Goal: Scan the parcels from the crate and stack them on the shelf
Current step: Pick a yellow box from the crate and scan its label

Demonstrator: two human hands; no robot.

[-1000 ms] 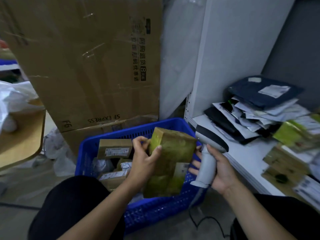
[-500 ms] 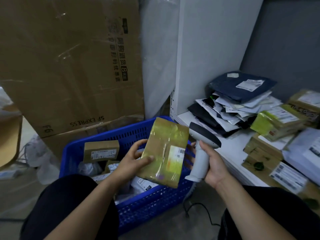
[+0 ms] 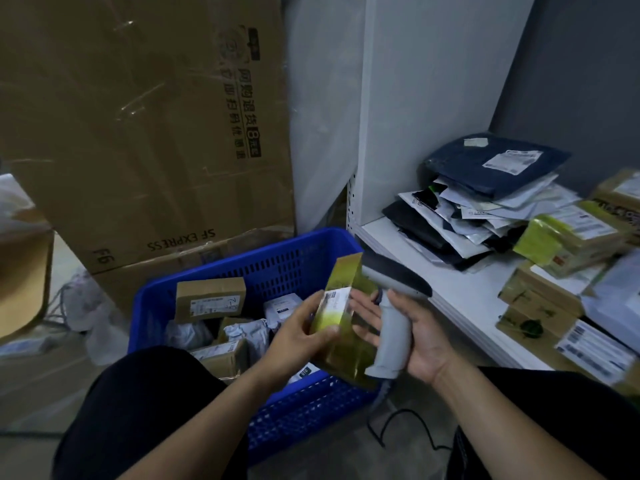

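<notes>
Entry, head view, clock read with 12 pointing away from you.

- Your left hand [image 3: 298, 337] grips the parcel [image 3: 341, 284], wrapped in yellow-green tape. The thumb is on the near face just below the white label [image 3: 334, 303]. The parcel stands on end over the crate's [image 3: 242, 259] 3 o'clock corner, edge-on to you and close to the middle of the view.
- Judgement: that tilt turns the label toward the scanner's window, not toward your eyes.
- Your right hand [image 3: 424, 341] holds the scanner [image 3: 393, 336]. The grey handle lies in your palm with the thumb round it. Your fingers reach forward and seem to touch the parcel's far face, probably to steady it. The dark scanner head sits just behind the parcel's top edge, so the range is very short.
- I cannot tell whether the trigger is pressed.
- Its cable [image 3: 408, 427] trails on the floor at 6 o'clock.
- The crate holds more boxes and bags at 8 o'clock, so much of the job remains.
- The shelf [image 3: 460, 299] runs along 3 o'clock. Mailers [image 3: 485, 209] are piled at 2 o'clock and taped boxes [image 3: 540, 296] at 3 to 4.
- Next, as I judge it: get a read, then carry the parcel to the box stack.
- Risk: glossy tape may glare, and scanning this close may miss the code.
</notes>
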